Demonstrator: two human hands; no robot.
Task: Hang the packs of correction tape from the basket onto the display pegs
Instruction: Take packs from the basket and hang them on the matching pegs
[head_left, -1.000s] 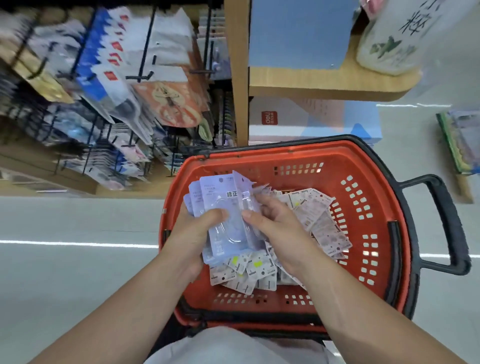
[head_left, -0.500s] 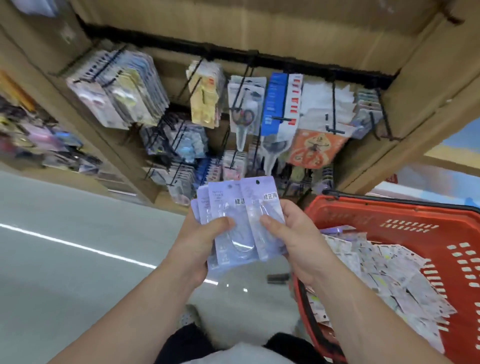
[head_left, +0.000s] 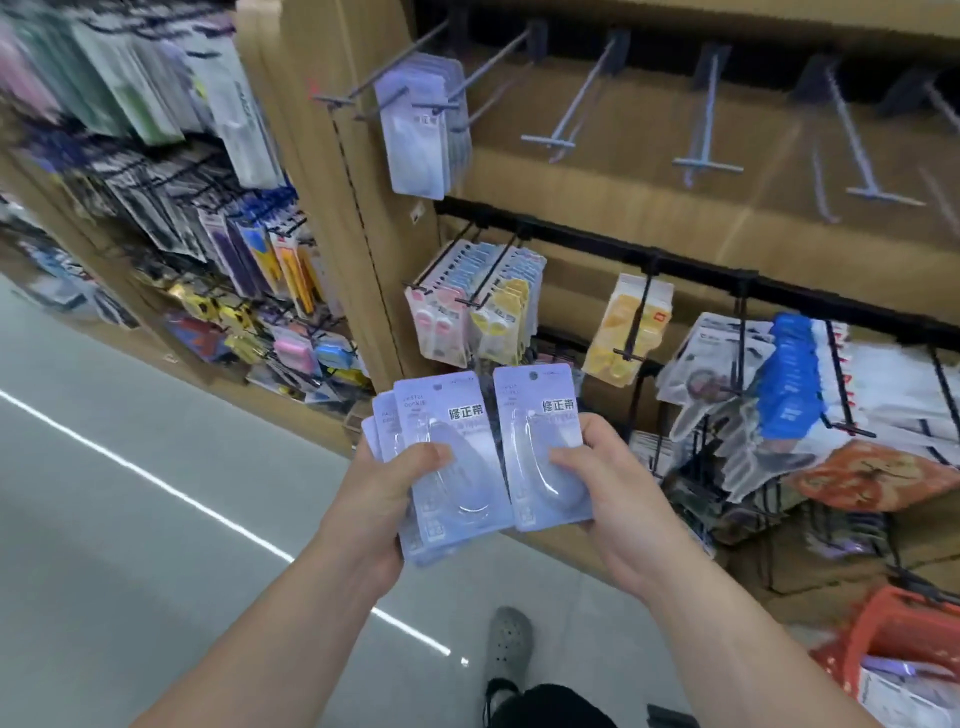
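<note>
The person faces a tan display wall with both hands raised in the middle of the view. The left hand (head_left: 387, 504) holds a fanned stack of packs (head_left: 441, 447) of correction tape, lavender cards with clear blisters. Its grip is closed round the stack, with the thumb pressed across the front card and the fingers hidden behind. The right hand (head_left: 613, 499) holds a single pack (head_left: 537, 431) of the same kind just right of the stack. Its grip pinches the card, thumb on the blister and fingers behind the right edge. The two sets of cards stand upright with their print toward the camera, edges close together; whether they touch cannot be told.

Farther off and higher, hung packs (head_left: 415, 140) in the same lavender sit on the leftmost peg of the upper row. To their right, grey display pegs (head_left: 709, 165) jut from the board. Below them a black rail carries pink and yellow packs (head_left: 467, 317) and, farther right, blue packs (head_left: 789, 374).

The orange-red basket (head_left: 898, 623) shows only partly in the near right corner, with more packs inside. A grey shoe (head_left: 509, 639) rests on the pale floor below the hands.
</note>
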